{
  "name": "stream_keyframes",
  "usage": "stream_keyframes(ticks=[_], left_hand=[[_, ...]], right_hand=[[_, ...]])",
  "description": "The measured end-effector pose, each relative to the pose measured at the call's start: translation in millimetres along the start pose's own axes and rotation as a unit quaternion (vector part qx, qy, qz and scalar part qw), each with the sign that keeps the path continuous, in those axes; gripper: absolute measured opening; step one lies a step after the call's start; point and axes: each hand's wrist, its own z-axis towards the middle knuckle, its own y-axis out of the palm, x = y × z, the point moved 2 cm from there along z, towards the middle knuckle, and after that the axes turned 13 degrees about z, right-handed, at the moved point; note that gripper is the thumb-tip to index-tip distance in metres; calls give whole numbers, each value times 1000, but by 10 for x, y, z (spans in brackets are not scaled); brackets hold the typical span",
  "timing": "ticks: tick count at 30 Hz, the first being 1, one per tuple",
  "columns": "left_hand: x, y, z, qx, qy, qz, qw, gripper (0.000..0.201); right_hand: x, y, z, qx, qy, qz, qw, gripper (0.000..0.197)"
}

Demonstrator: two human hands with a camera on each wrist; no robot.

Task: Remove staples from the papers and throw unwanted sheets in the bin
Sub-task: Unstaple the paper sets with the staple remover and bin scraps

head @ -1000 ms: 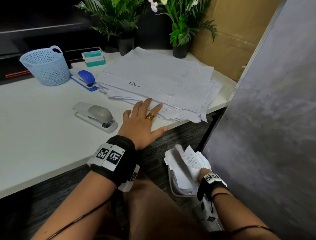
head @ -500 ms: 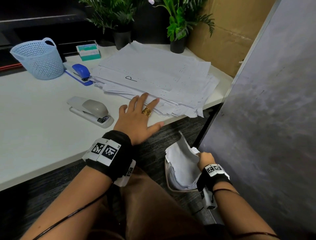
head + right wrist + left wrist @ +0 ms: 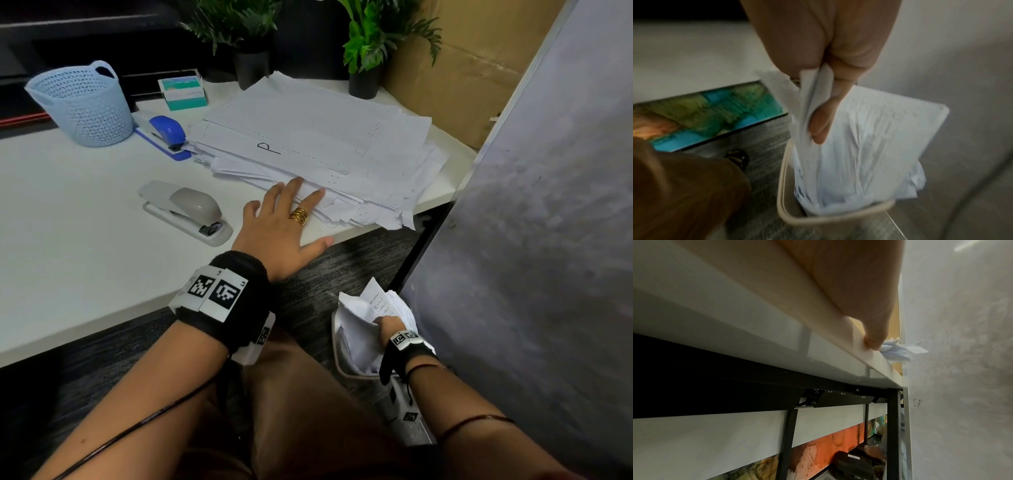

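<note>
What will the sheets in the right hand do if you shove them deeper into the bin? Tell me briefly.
The sheets are probably floppy: they already bend and fold where the right hand pinches them. They will likely crumple rather than slide, since the bin looks packed with paper above its rim. The bin seems light and narrow, so a hard push might tip it.

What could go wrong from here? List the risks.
1. The bin already looks crammed; the sheets the right hand pinches may spring out onto the floor.
2. The stack overhangs the desk edge; the flat left hand might nudge pages off.
</note>
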Motion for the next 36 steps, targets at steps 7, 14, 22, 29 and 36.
stream_keyframes(ticks=[7, 14, 22, 29, 36], left_hand=[[-8, 16, 20, -4, 1, 7, 1000, 80], [-18, -46, 7, -1, -1, 0, 1000, 80], [-3, -94, -77, 22, -21, -80, 996, 87], [5, -111, -68, 2, -35, -34, 999, 85], [7, -82, -48, -47, -38, -25, 998, 84]], right_hand=[[-92, 244, -268, -69, 37, 144, 986, 66], [-592, -523, -692, 145, -127, 139, 971, 46], [-1837, -1722, -1583, 464, -422, 170, 760, 31], [-2268, -2202, -1144, 183, -290, -13, 939, 61], [-2244, -2176, -980, 206, -291, 57, 932, 60]])
